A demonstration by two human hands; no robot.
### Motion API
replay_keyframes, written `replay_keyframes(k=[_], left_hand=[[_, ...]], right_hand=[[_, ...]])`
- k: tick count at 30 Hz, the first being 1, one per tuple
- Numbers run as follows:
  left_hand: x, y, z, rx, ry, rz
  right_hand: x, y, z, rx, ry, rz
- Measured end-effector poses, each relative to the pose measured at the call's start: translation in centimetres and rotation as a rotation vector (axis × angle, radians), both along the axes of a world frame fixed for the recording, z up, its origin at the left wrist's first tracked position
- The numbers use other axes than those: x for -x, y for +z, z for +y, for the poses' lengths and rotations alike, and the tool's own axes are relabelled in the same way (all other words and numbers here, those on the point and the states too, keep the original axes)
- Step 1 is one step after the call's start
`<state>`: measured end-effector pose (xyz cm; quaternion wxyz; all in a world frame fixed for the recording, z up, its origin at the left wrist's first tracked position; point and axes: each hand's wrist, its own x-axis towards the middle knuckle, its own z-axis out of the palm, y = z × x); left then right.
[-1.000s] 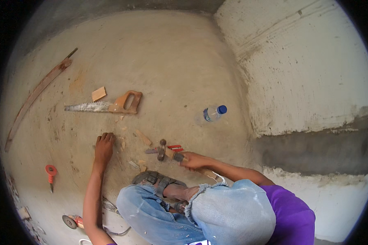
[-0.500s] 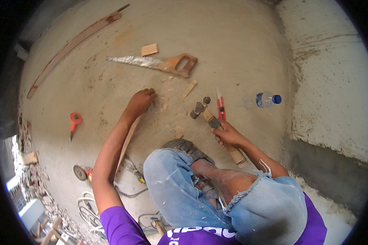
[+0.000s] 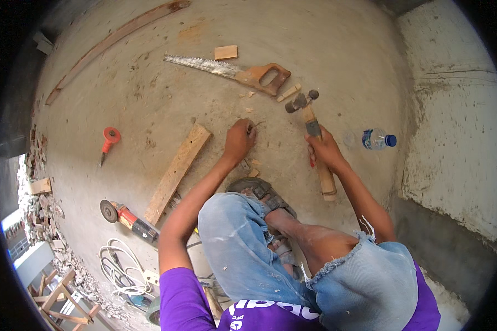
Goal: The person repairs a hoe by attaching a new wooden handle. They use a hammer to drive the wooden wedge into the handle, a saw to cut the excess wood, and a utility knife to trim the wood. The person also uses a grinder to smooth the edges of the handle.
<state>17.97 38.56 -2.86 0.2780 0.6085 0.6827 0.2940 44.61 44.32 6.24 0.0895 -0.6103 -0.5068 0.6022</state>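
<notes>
In my right hand [image 3: 326, 150] is a ball-peen hammer [image 3: 310, 122], gripped mid-handle with its dark head pointing away from me. My left hand [image 3: 239, 141] is low over the concrete floor, its fingers curled together. A thin dark bit shows by the fingertips, too small to name. Left of that hand lies a wooden plank [image 3: 178, 172], its near end beside my left forearm. A handsaw [image 3: 243, 75] with a wooden handle lies beyond both hands. A small wood strip [image 3: 289, 92] rests between the saw handle and the hammer head. Something red is partly hidden beneath my right hand.
A plastic bottle [image 3: 374, 139] lies at right near the wall. To the left are a red-guarded chisel [image 3: 109, 144], an angle grinder [image 3: 128, 218] and a coiled white cable [image 3: 121, 270]. Farther off are a wood block [image 3: 226, 52] and a long board [image 3: 113, 49]. Rubble lines the left edge.
My left hand has shifted right, away from the plank, which now shows more fully. The hammer has moved farther forward in my right hand, covering most of a red cutter. The view has shifted somewhat.
</notes>
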Motion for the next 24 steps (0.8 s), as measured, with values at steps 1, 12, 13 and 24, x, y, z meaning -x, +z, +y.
replay_keyframes(k=[1,12,13,24], left_hand=[[-0.2,-0.6,-0.6,0.025,0.024,0.022],[-1.2,-1.5,-2.6,-0.088,0.085,0.060],[-1.1,-1.7,-2.7,-0.091,0.075,0.105],[-2.0,-1.3,-3.3,-0.113,0.131,0.010]], right_hand=[[0.2,-0.1,-0.7,0.005,0.004,0.016],[-0.8,-1.8,-4.6,-0.170,0.255,-0.092],[-0.5,-1.8,-4.6,-0.215,0.279,-0.097],[3.2,3.3,-4.5,-0.323,0.307,-0.146]])
